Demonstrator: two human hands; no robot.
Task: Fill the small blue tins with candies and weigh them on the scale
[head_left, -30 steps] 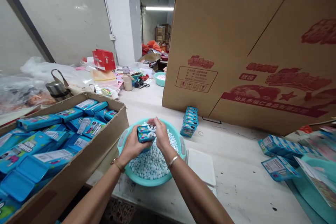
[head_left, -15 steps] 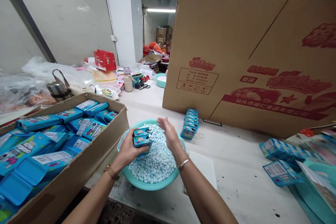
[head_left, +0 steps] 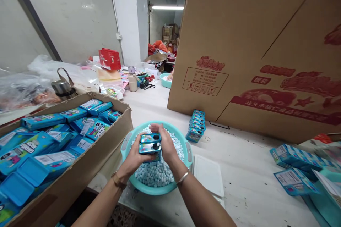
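Over a teal basin (head_left: 127,144) heaped with small pale-blue candy pellets (head_left: 156,173), both my hands hold two small blue tins (head_left: 150,143) stacked one on the other. My left hand (head_left: 134,159) grips them from the left and below. My right hand (head_left: 165,143) presses on them from the right, fingers curled over the top tin. A row of several matching tins (head_left: 196,125) stands on the table just right of the basin.
A cardboard box (head_left: 87,170) of blue packets sits at my left. A large printed carton (head_left: 255,60) stands tilted behind the basin. A white lid (head_left: 207,175) lies right of the basin. Blue packets (head_left: 293,163) lie at far right. Clutter and a steel flask (head_left: 61,88) lie behind.
My right hand, which had been open beside the tins over the candy, has come back and closed on the tins. The tins now sit slightly lower and nearer me.
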